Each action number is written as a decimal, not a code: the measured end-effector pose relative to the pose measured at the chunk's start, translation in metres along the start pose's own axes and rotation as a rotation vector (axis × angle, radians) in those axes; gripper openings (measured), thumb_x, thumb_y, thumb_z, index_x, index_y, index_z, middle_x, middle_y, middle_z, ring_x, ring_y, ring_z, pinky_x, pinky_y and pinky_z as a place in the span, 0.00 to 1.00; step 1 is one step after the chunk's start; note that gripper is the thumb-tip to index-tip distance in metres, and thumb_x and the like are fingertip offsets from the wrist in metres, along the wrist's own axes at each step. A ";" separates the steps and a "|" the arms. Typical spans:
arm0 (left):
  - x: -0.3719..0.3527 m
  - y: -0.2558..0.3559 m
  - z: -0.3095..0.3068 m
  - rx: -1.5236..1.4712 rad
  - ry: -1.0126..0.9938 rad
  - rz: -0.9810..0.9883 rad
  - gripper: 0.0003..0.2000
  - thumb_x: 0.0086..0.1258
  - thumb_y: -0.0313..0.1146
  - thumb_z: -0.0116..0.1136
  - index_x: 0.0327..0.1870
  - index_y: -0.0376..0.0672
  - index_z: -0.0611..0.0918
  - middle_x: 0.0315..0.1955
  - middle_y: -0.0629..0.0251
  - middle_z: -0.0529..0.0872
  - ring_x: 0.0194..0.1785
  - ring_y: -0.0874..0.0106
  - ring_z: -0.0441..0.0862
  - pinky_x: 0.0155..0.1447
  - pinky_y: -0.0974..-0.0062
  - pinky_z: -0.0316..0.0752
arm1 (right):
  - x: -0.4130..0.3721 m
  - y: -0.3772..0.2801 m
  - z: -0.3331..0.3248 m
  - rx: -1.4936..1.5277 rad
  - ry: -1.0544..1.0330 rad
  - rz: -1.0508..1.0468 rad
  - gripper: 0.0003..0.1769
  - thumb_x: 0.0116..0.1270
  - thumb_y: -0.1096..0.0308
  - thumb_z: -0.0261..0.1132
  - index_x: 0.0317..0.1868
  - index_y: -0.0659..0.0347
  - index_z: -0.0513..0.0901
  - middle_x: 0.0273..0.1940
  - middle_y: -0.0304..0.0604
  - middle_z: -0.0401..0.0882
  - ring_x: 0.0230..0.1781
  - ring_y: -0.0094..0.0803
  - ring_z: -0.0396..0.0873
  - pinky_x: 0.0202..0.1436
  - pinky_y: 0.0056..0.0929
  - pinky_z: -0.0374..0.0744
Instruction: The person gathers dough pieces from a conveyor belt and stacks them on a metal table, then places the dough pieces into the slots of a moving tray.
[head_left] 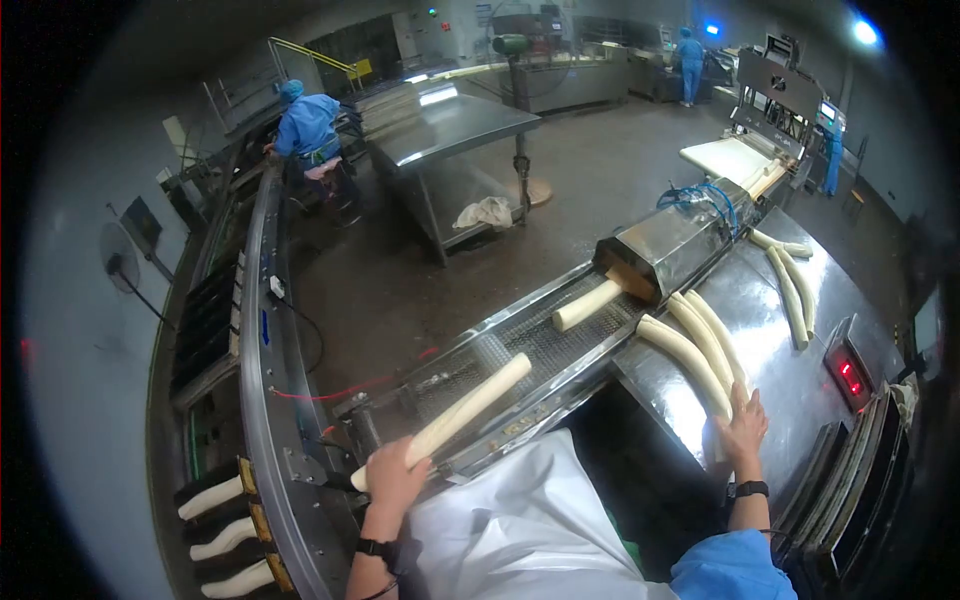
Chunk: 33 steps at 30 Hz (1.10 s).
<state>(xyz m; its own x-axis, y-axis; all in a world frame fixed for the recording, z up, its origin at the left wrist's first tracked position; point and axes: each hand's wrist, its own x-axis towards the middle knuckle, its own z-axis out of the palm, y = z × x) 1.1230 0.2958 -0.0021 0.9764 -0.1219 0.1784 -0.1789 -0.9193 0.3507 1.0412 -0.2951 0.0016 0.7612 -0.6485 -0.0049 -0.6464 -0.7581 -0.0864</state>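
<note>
My left hand [395, 472] is closed around the lower end of a long pale dough log [470, 405], which slants up and to the right over the mesh conveyor [440, 385]. On the steel table to the right, my right hand [742, 430] touches the near ends of several dough logs [690, 360] lying side by side. Its fingers look spread, partly covering those ends. Another dough log [588, 304] sticks out of the metal housing [665, 245] onto the mesh belt.
More dough logs [792, 290] lie farther back on the steel table [770, 370], near a red digital display [849, 371]. Black trays [850, 480] stand at right. Dough pieces [225, 540] sit in a line at left. Two people [308, 125] [690, 65] stand farther off.
</note>
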 end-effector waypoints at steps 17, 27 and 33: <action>-0.081 -0.045 -0.012 -0.236 0.284 -0.509 0.24 0.57 0.32 0.72 0.56 0.38 0.79 0.43 0.54 0.85 0.45 0.58 0.83 0.51 0.63 0.77 | -0.001 -0.003 0.003 0.009 0.034 -0.019 0.50 0.54 0.49 0.66 0.79 0.38 0.58 0.77 0.64 0.50 0.75 0.60 0.55 0.77 0.56 0.52; -0.056 0.067 -0.067 -1.608 -0.409 -0.571 0.20 0.58 0.29 0.66 0.51 0.32 0.77 0.33 0.62 0.82 0.31 0.75 0.80 0.36 0.75 0.77 | 0.004 -0.008 0.007 -0.075 0.014 0.023 0.49 0.57 0.51 0.64 0.80 0.37 0.55 0.77 0.64 0.49 0.77 0.58 0.54 0.76 0.58 0.55; -0.008 0.005 -0.121 -2.053 0.135 -0.474 0.16 0.60 0.36 0.62 0.44 0.32 0.79 0.28 0.63 0.82 0.29 0.74 0.80 0.35 0.76 0.77 | 0.015 0.008 0.021 -0.169 0.049 -0.045 0.48 0.59 0.50 0.63 0.80 0.39 0.54 0.75 0.67 0.53 0.73 0.61 0.61 0.72 0.56 0.64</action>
<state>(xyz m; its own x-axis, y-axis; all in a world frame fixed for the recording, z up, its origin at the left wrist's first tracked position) 1.0995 0.3377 0.1095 0.9805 0.0487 -0.1905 0.0830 0.7759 0.6254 1.0483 -0.3092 -0.0198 0.7887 -0.6132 0.0440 -0.6146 -0.7844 0.0832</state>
